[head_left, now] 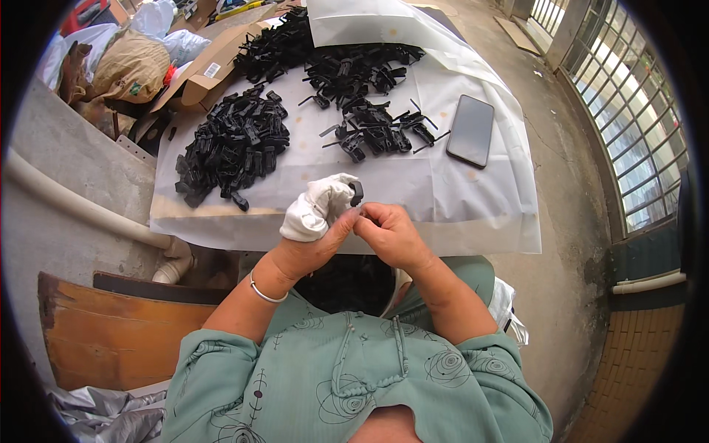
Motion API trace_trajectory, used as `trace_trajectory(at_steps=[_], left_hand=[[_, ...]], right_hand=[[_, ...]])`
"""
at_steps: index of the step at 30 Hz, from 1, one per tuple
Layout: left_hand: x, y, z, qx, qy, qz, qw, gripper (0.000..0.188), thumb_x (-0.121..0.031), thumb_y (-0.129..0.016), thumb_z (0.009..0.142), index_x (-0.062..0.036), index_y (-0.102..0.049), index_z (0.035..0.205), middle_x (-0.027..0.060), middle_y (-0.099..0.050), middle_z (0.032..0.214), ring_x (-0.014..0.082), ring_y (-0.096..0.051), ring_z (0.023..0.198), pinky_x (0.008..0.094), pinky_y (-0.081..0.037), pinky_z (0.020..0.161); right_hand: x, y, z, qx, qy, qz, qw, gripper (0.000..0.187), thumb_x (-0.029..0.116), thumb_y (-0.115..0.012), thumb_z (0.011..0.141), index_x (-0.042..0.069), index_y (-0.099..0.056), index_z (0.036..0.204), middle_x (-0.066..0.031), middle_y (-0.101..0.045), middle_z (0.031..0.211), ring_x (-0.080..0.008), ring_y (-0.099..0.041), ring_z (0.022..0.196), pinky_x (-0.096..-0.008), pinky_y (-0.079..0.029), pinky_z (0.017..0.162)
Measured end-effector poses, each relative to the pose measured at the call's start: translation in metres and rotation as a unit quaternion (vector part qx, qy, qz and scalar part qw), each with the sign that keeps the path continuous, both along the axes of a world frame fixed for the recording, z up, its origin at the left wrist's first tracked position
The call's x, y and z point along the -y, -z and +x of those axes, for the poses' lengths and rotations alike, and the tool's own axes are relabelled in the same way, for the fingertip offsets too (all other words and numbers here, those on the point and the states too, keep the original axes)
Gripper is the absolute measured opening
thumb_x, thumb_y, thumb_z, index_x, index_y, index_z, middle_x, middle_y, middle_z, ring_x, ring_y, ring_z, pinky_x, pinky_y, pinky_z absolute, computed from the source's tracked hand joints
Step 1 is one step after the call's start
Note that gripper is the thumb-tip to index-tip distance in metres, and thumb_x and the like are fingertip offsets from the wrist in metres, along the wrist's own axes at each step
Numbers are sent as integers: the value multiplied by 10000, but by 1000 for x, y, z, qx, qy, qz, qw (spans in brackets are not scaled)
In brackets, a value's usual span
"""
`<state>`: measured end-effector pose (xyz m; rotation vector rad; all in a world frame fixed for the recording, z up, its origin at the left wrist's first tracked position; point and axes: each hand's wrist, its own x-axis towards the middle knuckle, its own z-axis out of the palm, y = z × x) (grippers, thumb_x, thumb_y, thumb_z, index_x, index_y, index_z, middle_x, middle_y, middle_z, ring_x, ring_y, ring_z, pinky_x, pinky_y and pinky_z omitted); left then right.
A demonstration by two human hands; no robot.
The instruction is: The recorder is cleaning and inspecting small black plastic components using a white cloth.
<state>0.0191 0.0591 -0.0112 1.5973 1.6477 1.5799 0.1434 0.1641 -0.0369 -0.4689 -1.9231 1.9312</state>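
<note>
My left hand (314,225) wears a white cloth glove (319,205) over the fingers, with the thumb bare. It is closed on a small black plastic clip (357,193) whose end sticks out past the glove. Against the left thumb, my right hand (388,232) is bare, its thumb and fingertips pinched together. What the right fingers grip is too small to make out. Both hands are over the near edge of the table. Beyond them lie a dense heap of black clips (236,140) at left and looser black pieces with thin strips (377,129) in the middle.
White sheeting (487,214) covers the table, folded over another black heap (277,44) at the back. A smartphone (470,131) lies at right. An open cardboard box (214,70) stands at far left. A dark-filled container (347,284) sits in my lap, under my hands.
</note>
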Motion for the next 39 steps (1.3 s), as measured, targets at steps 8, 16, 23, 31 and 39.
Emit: trace_trajectory(at_steps=[8,16,23,31,39], left_hand=[[-5,4,-4,-11,-63,-32,997,242,-37,-565,875,18,-505,1103,35,-563,939,81,-509,787,217,-449,693],[1,-2,10,208,-12,-130,969,223,-64,-536,889,16,-529,1097,59,-600,925,72,-522,633,206,-454,560],[5,-20,13,216,35,-161,962,227,-62,-554,860,3,-526,1076,25,-572,870,49,-493,676,196,-443,562],[4,-4,10,69,-44,-125,989,245,-6,-548,806,24,-532,1049,37,-568,866,75,-500,721,223,-445,652],[3,1,15,-25,-85,-52,995,273,-29,-567,792,38,-526,1053,96,-589,889,134,-548,755,266,-472,700]], right_hand=[[7,-6,4,-80,-17,136,987,185,157,-594,857,9,-569,747,12,-470,594,-73,-406,532,-249,-353,485],[6,-6,0,-153,175,308,923,175,105,-684,778,11,-551,711,-76,-478,577,-167,-435,474,-271,-359,455],[-4,-8,6,-71,112,160,978,210,151,-620,856,5,-550,722,-25,-490,598,-81,-412,545,-240,-353,487],[-6,-2,4,-137,95,258,952,216,156,-501,921,1,-536,774,-76,-514,629,-183,-466,548,-302,-390,523],[0,-10,2,-105,67,228,966,245,129,-501,911,1,-477,704,-99,-431,589,-213,-404,524,-322,-355,505]])
